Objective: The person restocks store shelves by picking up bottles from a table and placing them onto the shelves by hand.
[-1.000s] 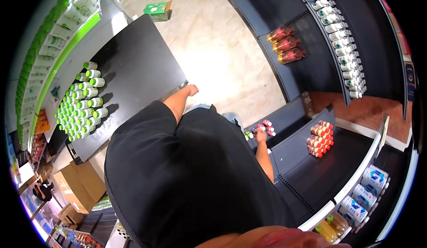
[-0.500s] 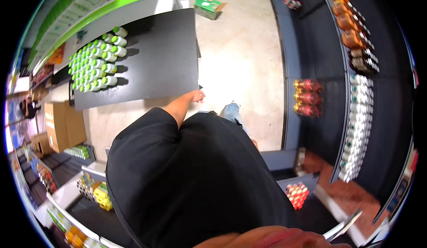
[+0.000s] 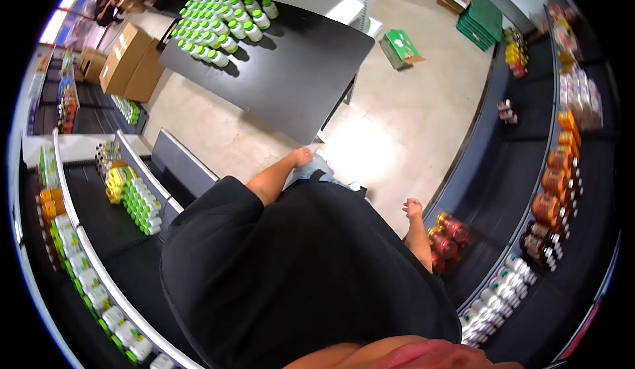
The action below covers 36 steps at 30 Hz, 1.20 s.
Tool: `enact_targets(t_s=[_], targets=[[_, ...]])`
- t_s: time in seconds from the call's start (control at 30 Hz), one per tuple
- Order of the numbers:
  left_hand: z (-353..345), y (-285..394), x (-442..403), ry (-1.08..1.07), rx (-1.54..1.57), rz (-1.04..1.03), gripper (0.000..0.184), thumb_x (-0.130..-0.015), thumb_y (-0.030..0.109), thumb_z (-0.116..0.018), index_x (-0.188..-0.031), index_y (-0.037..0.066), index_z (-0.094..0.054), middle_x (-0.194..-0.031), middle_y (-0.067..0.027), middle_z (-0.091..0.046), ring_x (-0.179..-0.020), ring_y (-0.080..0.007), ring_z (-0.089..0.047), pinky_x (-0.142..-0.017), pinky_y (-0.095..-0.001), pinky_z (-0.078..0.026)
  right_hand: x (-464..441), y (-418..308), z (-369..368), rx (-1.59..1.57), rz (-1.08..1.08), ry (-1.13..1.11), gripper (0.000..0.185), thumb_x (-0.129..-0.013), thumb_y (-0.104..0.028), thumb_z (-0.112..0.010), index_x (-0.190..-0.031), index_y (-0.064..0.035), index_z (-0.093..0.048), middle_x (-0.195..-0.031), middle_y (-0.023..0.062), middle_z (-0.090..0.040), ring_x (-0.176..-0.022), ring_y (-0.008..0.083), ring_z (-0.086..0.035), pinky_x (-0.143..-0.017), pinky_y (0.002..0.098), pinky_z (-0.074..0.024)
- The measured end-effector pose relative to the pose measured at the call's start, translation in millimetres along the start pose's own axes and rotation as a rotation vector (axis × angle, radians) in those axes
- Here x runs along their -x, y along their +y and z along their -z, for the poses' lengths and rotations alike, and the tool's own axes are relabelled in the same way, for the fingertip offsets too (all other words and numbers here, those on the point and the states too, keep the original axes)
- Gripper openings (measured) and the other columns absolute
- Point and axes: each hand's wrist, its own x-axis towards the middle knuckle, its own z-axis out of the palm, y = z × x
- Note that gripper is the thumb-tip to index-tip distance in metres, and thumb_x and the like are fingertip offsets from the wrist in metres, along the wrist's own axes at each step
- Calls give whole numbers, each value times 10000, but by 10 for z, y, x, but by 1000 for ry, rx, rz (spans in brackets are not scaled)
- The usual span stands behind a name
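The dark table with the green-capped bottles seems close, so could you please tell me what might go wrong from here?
The left hand appears near a corner of the dark table; a bump might topple the crowded green-capped bottles. The right hand appears near the red bottles on the shelf and could knock them. The green box on the floor might trip someone.

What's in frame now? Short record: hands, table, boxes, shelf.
left hand: loosely curled, nothing visible in it; nearest thing, the near corner of the black table
right hand: fingers apart, no object visible in grip; beside the red bottles
table load: white bottles with green caps, grouped toward one end
boxes: green carton on floor, flap open; brown cardboard box beyond the table
right-side shelf: red bottles, row of white bottles
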Motion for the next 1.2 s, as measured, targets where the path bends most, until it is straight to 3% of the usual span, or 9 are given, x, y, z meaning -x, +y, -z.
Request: enact_targets(t_s=[0.17,0.27,0.4,0.6,0.97,1.0,1.03,1.13,1.2], targets=[[-212,-281,-122,149,45,-132,247,-802,241,-585,-988,93,-650,-889,-118,-662,-779,-230,-629,-711,-346,-498,-354,-821,-358,140,36,-74,280,-877,-339,-494,-1086,-156,-536,-974,81,-647,-758,220,-630,-555,388,-428],[78,-320,-82,193,339,63,223,-838,222,-573,-980,67,-648,-872,-99,-657,-745,-181,-614,-677,-326,-497,-295,-1370,-815,297,52,-182,283,-859,-339,-518,-1074,-158,-556,-925,72,-650,-743,205,-629,-560,375,-446],[-1,-850,-195,390,552,234,218,-848,223,-565,-924,40,-657,-809,-64,-653,-689,-162,-579,-628,-310,-490,-298,-2138,-1525,341,374,-414,248,-869,-206,-545,-1039,-26,-566,-838,117,-643,-706,185,-620,-572,300,-502],[138,-1160,-80,74,257,365,232,-776,230,-570,-894,51,-660,-806,-71,-651,-668,-192,-596,-612,-321,-493,59,-3261,-2227,450,627,-462,191,-876,-133,-518,-999,1,-575,-813,117,-630,-683,166,-608,-600,279,-508],[88,-982,-198,554,765,478,367,-756,244,-554,-1054,43,-627,-914,-120,-656,-726,-220,-620,-669,-342,-506,328,-4255,-2959,846,1086,-674,106,-840,-105,-546,-893,-53,-621,-700,56,-625,-582,118,-578,-565,270,-470],[37,-991,-199,581,805,520,373,-755,246,-559,-1063,45,-625,-924,-124,-655,-737,-221,-623,-675,-344,-508,543,-4523,-3067,882,982,-704,103,-843,-116,-552,-882,-55,-625,-671,55,-616,-603,124,-584,-594,277,-474],[-9,-978,-210,643,526,470,365,-768,228,-562,-1076,39,-613,-933,-139,-653,-761,-219,-629,-663,-341,-512,419,-4678,-3241,885,1120,-745,101,-841,-113,-552,-878,-50,-623,-689,58,-620,-624,131,-588,-613,281,-476],[61,-678,-181,628,893,617,321,-743,276,-553,-947,58,-672,-1027,-153,-643,-959,-306,-604,-849,-367,-475,228,-5380,-3836,795,1396,-792,104,-818,-82,-554,-892,-41,-614,-811,83,-629,-741,175,-604,-685,293,-485],[50,-531,-219,665,999,676,324,-743,249,-576,-957,20,-654,-974,-170,-654,-913,-284,-625,-825,-349,-486,383,-6022,-4259,782,1625,-726,165,-787,-50,-551,-945,-42,-598,-967,108,-605,-856,214,-598,-718,307,-491]])
